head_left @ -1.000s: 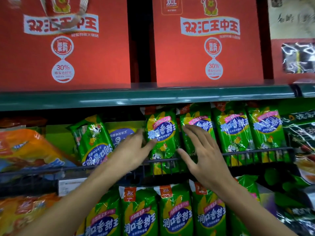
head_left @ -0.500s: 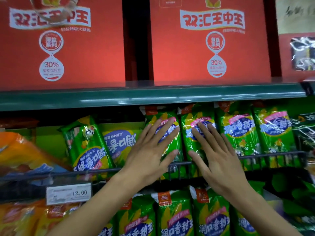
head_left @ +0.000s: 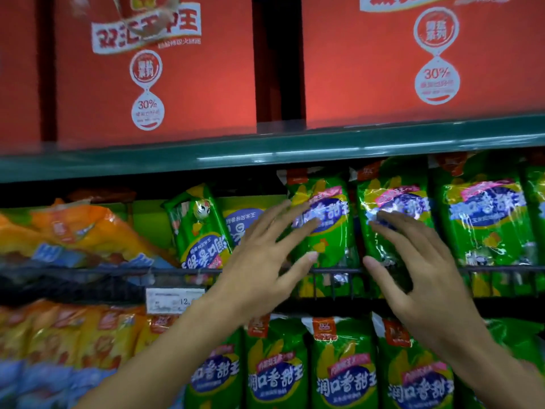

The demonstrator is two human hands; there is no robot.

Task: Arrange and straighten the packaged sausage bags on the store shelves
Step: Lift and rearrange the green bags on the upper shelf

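Note:
Green sausage bags stand upright in a row on the middle shelf behind a black wire rail (head_left: 501, 270). My left hand (head_left: 265, 261), fingers spread, lies against one upright green bag (head_left: 333, 246). My right hand (head_left: 418, 261), fingers also spread, rests on the neighbouring green bag (head_left: 392, 202). Left of them an upside-down green bag (head_left: 200, 234) leans crooked, with another upside-down bag (head_left: 241, 219) behind it. More upright green bags (head_left: 486, 219) stand to the right.
Orange sausage bags (head_left: 82, 231) lie in a slumped heap at the left of the middle shelf. Red gift boxes (head_left: 165, 72) fill the top shelf above a green shelf edge (head_left: 265, 152). A price tag (head_left: 174, 299) hangs on the rail. The lower shelf holds green bags (head_left: 342, 364) and orange ones.
The view has shifted closer and to the left. Both hands stay flat on the two upright green bags, and have slid slightly lower on them.

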